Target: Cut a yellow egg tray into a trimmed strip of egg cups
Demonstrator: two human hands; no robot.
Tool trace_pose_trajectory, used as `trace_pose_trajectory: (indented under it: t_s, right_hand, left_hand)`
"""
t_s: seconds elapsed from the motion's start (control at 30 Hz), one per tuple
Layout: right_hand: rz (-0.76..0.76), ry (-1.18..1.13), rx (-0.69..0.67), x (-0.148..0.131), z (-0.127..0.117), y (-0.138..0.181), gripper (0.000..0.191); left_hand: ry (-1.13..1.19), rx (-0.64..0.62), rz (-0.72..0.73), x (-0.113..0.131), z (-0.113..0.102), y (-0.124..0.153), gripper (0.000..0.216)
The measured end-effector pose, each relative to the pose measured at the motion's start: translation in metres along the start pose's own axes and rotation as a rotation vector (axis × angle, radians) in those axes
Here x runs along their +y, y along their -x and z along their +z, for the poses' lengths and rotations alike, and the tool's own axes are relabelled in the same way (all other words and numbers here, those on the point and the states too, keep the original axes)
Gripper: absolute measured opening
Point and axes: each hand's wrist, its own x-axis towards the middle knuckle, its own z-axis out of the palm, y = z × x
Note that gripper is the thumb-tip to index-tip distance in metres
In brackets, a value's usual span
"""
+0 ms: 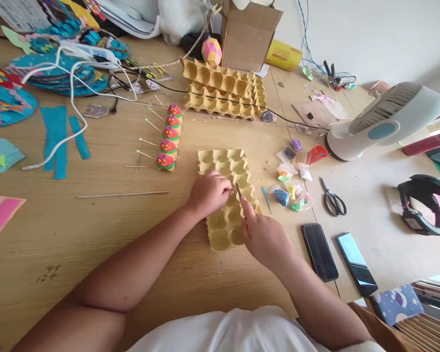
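A yellowish egg carton (217,236) lies cups-up on the table in front of me. My left hand (209,193) rests on its middle with fingers curled together, seemingly pinching a ridge of the carton; the fingertips are partly hidden. My right hand (264,235) is closed around a knife with a thin dark blade (238,190), its handle covered by the fingers. The blade points away from me, over the carton close to the left fingertips. Left of the carton stands a row of painted egg-carton caterpillar pieces (167,146) with smiling red faces and pin-like sticks.
More egg cartons (220,100) are stacked at the back. On the right are bagged coloured clay (280,196), scissors (333,200), two phones (319,252) and a white fan (385,120). A thin stick (122,194) and a white cable (72,88) lie on the left.
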Motion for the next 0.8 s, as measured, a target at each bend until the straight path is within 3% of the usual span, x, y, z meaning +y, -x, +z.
trace_pose_trajectory:
  t_s: [0.8]
  right_hand:
    - [0.004,-0.015,-0.002,0.001,0.0003,0.0006,0.059]
  left_hand:
    - [-0.012,-0.008,-0.008,-0.0008,0.0025,-0.0011,0.017]
